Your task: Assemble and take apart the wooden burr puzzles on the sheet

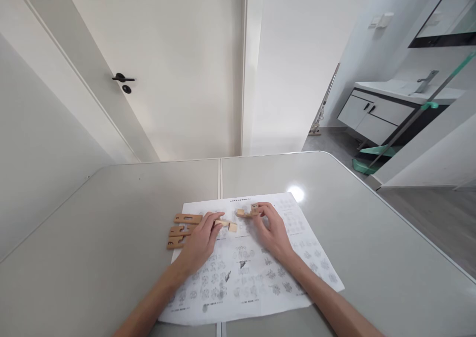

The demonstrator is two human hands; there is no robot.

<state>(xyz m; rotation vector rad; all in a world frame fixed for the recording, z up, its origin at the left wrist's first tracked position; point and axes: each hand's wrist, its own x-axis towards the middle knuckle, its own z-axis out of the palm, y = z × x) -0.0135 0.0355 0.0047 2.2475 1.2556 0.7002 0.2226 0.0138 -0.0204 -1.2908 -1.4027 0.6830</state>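
My left hand [204, 235] pinches a notched wooden puzzle piece [232, 227] between thumb and fingers, its block-like end pointing right. Across a small gap, my right hand [272, 228] grips another wooden puzzle piece [243, 213] by its right end, where a dark mark shows. The two pieces are apart, both over a large printed instruction sheet [260, 287] covered with small diagrams. Left of my left hand lie three flat wooden pieces with dark marks and cut-outs: a top one [189, 218], a middle one [178, 231] and a lower one [175, 242], the last two partly hidden by the hand.
The sheet lies on a pale grey table [100, 238] with a seam down its middle. Beyond the far edge stand a white door [178, 69] and its black handle [122, 78]. To the right are a washbasin cabinet [375, 110] and a green dustpan [362, 166] on the floor.
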